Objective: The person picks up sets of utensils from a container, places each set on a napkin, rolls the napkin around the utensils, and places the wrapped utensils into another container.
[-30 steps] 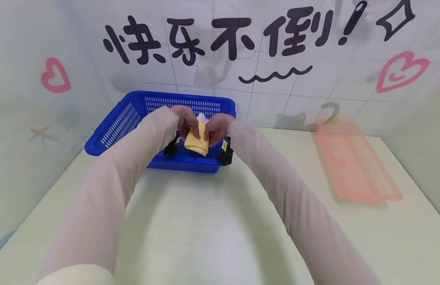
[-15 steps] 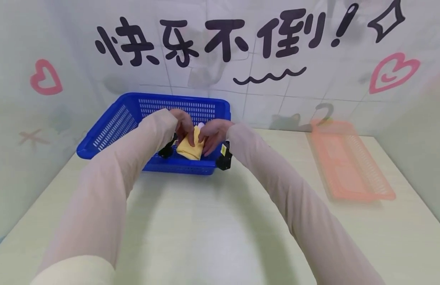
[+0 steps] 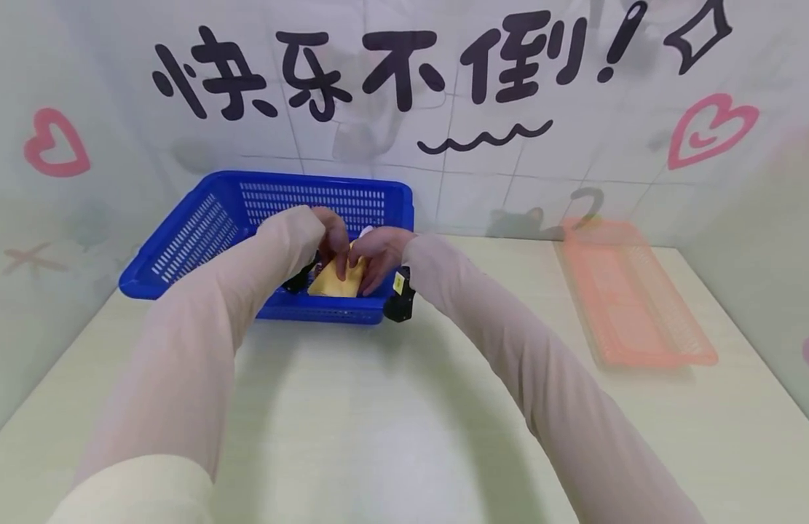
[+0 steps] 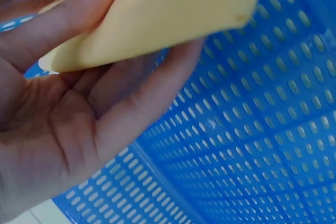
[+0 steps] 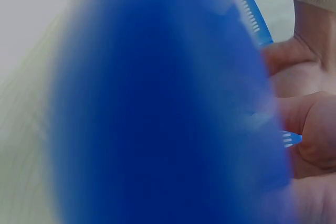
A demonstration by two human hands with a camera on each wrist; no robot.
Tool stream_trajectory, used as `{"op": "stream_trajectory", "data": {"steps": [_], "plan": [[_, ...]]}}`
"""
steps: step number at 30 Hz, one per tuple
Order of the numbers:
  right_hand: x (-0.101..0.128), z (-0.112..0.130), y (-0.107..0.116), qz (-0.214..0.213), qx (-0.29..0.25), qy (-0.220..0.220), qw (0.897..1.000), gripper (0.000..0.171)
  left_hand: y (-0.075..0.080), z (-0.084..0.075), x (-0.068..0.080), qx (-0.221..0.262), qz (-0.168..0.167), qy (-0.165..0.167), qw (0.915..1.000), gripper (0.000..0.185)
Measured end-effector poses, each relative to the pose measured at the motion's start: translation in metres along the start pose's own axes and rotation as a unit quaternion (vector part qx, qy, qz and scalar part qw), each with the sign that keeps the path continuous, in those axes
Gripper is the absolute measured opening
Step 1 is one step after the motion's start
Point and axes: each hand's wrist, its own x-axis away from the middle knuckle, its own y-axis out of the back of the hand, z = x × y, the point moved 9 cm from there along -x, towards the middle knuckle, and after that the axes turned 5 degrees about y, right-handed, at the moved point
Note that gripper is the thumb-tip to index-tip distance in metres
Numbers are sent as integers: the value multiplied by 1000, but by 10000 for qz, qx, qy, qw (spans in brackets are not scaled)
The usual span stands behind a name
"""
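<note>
A folded yellow cloth (image 3: 333,281) is low inside the blue basket (image 3: 137,286), near its front wall. My left hand (image 3: 335,236) holds the cloth from the left. In the left wrist view the thumb (image 4: 68,27) lies on top of the cloth and the fingers are underneath. At the cloth's right side, my right hand (image 3: 380,255) grips its edge, its fingers close to those of the left. The blurred blue basket rim (image 5: 157,103) covers most of the right wrist view and hides much of that grip.
A small pale lilac item (image 3: 366,231) shows just behind the hands, in the basket. An orange slotted tray (image 3: 627,298) lies at the right of the pale table (image 3: 404,437). A printed wall covering (image 3: 483,196) stands close behind the basket.
Both hands have lowered the yellow cloth deeper into the basket, and it lies flatter. The whole scene has shifted slightly left in the head view.
</note>
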Motion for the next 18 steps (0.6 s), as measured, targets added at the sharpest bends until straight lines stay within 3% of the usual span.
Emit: {"op": "stream_trajectory", "data": {"steps": [2, 4, 9, 15, 18], "plan": [[1, 1, -1, 11, 134, 39, 9999, 42, 3, 0, 20, 213, -462, -208, 9985, 27], [3, 2, -1, -18, 307, 69, 9995, 39, 1, -2, 34, 218, -695, -325, 9968, 26], [5, 3, 0, -84, 734, 130, 9972, 28, -2, -2, 38, 408, -956, -464, 9935, 20], [3, 0, -2, -149, 803, 98, 9966, 26, -8, -2, 42, 753, -949, -730, 9899, 17], [4, 0, -5, -113, 844, 164, 9962, 27, -9, 2, 44, 853, -1141, -600, 9880, 17]]}}
